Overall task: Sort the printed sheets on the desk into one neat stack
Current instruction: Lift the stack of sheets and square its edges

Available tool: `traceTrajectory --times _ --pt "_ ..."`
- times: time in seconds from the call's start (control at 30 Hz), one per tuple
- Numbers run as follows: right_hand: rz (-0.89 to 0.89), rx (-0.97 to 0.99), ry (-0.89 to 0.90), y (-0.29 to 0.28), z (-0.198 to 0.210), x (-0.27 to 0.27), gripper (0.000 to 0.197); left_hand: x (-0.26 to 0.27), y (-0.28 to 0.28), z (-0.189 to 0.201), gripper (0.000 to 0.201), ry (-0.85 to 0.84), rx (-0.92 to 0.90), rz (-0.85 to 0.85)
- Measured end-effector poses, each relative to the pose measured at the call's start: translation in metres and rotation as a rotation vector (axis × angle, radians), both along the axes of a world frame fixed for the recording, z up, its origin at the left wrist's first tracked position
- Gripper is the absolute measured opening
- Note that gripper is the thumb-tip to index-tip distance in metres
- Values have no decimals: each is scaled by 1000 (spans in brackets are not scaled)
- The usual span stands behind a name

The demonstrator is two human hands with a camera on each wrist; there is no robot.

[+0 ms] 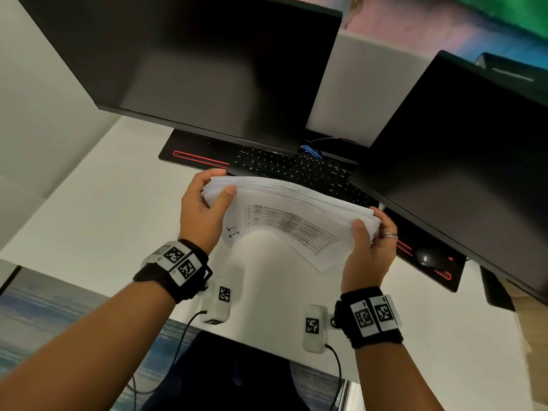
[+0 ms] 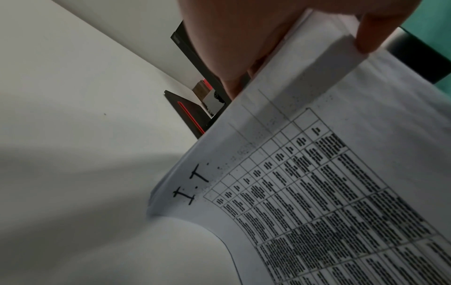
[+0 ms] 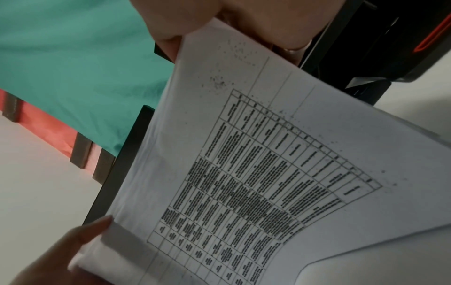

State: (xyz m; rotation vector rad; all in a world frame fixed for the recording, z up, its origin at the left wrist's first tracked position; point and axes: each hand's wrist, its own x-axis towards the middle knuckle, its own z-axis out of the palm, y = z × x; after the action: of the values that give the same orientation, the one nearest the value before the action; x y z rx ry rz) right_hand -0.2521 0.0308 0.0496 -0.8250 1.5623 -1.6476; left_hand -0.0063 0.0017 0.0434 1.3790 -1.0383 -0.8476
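Office desk: monitors [image 1: 207, 69], keyboard [image 1: 296, 169].

The sheet [image 2: 317, 192] bears handwritten "I.T"; its printed table is unreadable.

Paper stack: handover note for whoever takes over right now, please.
Left hand: grips the left end of the stack of printed sheets.
Right hand: grips the right end.
Stack: held up on edge over the desk, in front of the keyboard; the lower edge bows, the front sheet shows a printed table.
Done: sheets gathered into one bundle.
Left: square the edges, which look uneven, then lay the stack flat on the desk.
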Motion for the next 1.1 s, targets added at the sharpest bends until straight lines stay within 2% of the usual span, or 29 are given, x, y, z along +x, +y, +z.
traceTrajectory --times 0.17,0.3,0.37,0.6,0.87,1.1 --pt "-14 -20 -49 -2 1 5 42 -1 -4 5 26 50 13 13" --pt "-61 -12 -99 -3 -2 7 47 1 -10 5 24 23 36 31" --pt "-87 -20 -121 -5 -2 7 43 0 -10 4 23 12 35 27" --pt "-133 -43 -32 -10 5 11 26 0 -12 2 18 4 18 54" --pt "-154 -42 -123 -8 -2 10 30 0 -14 -1 18 -29 15 40" --pt "-159 -7 -88 -10 -2 13 25 0 -16 -1 19 -4 58 54"
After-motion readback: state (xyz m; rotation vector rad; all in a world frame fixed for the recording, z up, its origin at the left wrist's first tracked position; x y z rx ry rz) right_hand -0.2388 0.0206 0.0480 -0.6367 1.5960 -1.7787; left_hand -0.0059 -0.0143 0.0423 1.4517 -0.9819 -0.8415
